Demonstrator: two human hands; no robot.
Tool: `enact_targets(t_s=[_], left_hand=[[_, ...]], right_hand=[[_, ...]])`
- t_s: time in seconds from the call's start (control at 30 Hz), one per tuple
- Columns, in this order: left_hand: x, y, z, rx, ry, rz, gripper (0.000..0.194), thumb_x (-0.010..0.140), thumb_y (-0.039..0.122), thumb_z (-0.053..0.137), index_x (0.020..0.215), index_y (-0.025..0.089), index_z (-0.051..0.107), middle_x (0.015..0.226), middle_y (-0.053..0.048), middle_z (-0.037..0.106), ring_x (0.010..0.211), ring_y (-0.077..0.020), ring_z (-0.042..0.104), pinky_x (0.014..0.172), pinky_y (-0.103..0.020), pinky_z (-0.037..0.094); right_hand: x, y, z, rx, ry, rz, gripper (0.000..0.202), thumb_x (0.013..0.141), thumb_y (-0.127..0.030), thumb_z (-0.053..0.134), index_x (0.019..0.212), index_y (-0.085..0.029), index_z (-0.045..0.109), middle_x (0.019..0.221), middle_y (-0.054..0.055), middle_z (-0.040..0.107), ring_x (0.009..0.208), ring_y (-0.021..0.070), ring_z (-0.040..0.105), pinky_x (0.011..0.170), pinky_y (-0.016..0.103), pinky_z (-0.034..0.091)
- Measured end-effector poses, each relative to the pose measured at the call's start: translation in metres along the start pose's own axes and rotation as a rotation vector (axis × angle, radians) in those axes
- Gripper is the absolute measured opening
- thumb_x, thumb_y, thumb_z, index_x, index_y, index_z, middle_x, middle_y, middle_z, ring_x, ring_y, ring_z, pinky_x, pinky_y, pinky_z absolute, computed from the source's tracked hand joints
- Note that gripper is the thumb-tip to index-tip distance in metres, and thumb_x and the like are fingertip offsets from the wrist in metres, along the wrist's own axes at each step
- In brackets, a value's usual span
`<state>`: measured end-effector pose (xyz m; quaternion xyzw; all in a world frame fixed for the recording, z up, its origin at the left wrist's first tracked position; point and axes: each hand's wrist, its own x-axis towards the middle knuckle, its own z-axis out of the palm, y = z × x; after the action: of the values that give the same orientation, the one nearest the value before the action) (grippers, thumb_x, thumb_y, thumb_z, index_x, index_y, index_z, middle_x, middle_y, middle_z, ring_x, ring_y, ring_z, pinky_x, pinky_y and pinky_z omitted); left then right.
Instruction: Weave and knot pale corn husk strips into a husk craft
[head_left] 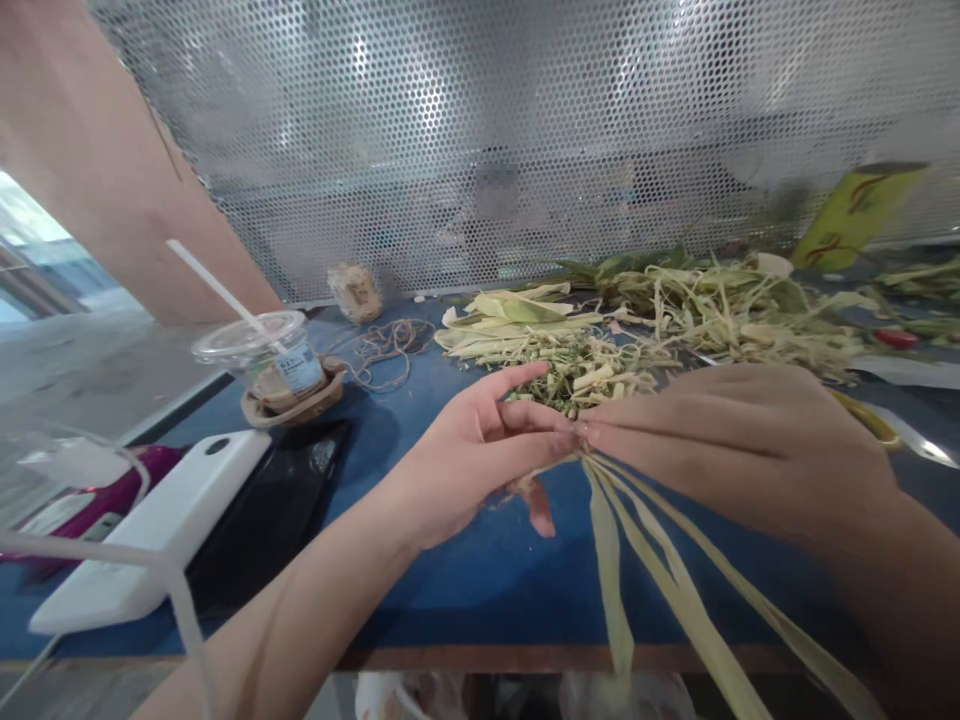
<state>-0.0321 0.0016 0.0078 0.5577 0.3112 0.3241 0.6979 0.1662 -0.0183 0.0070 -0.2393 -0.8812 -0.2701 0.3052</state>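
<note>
Several long, pale green-yellow husk strips (667,575) fan downward from the point where my two hands meet, over the blue tabletop's front edge. My left hand (480,435) pinches the gathered top of the strips between thumb and fingers; its index finger is raised and another finger hangs below. From the other side, my right hand (757,440) presses its fingertips onto the same spot. The fingertips hide the exact join. Just behind the hands lies a heap of small cut stem pieces (600,375), beside a stack of flat husks (517,310).
Loose husk scraps (742,310) spread at the back right, near a yellow container (855,215). A yellow-handled blade (926,440) lies at right. Left are twine (394,345), a plastic cup (259,365), a white power bank (161,530) and a black flat device (262,520).
</note>
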Motion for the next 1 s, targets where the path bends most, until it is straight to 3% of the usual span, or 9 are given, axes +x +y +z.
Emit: enact_targets(t_s=[0.13,0.33,0.5,0.67,0.9,1.0], left_hand=[[0.001,0.0,-0.003,-0.07,-0.022,-0.033,0.069,0.072,0.009,0.061,0.131,0.017,0.025,0.077,0.001,0.064,0.042,-0.0057,0.053,0.036,-0.017,0.046],[0.004,-0.001,0.0,-0.086,0.04,-0.056,0.079,0.066,0.003,0.064,0.132,0.012,0.023,0.068,0.002,0.064,0.043,-0.0065,0.052,0.034,-0.016,0.044],[0.004,-0.003,0.002,-0.052,0.045,-0.031,0.083,0.065,0.0,0.064,0.133,0.012,0.019,0.07,0.0,0.065,0.039,-0.0055,0.05,0.033,-0.016,0.043],[0.004,-0.003,0.002,-0.01,0.073,-0.03,0.08,0.064,0.003,0.066,0.131,0.012,0.023,0.067,0.003,0.061,0.041,-0.005,0.049,0.033,-0.015,0.041],[0.004,-0.003,0.001,0.01,0.101,0.014,0.081,0.063,0.004,0.067,0.131,0.014,0.025,0.067,0.005,0.058,0.042,-0.0046,0.048,0.032,-0.014,0.042],[0.002,-0.003,0.001,0.001,0.094,0.03,0.081,0.063,0.004,0.066,0.132,0.013,0.024,0.067,0.005,0.058,0.042,-0.005,0.049,0.032,-0.014,0.043]], right_hand=[[-0.002,0.001,-0.001,-0.015,-0.031,-0.089,0.015,0.086,-0.017,0.042,0.099,-0.017,0.05,0.09,0.001,0.068,0.061,0.0128,0.06,0.053,0.029,0.044],[-0.003,0.0,-0.001,-0.141,-0.085,-0.159,0.016,0.085,-0.016,0.041,0.096,-0.015,0.052,0.081,0.003,0.068,0.056,0.013,0.057,0.047,0.031,0.036],[-0.001,0.0,0.001,-0.109,-0.088,-0.144,0.016,0.086,-0.018,0.041,0.097,-0.016,0.052,0.076,0.001,0.067,0.055,0.0117,0.056,0.047,0.029,0.034],[0.002,0.0,0.005,0.0,-0.028,-0.029,0.019,0.087,-0.017,0.042,0.079,-0.018,0.058,0.073,-0.002,0.067,0.056,0.0085,0.057,0.049,0.024,0.036],[0.004,-0.001,0.009,0.3,0.033,0.225,0.013,0.079,-0.015,0.054,0.079,-0.022,0.064,0.079,-0.003,0.069,0.068,0.0082,0.064,0.056,0.015,0.046],[0.007,-0.005,0.009,0.415,0.058,0.336,0.012,0.075,-0.012,0.056,0.075,-0.02,0.065,0.071,-0.002,0.069,0.062,0.0073,0.062,0.055,0.014,0.046]])
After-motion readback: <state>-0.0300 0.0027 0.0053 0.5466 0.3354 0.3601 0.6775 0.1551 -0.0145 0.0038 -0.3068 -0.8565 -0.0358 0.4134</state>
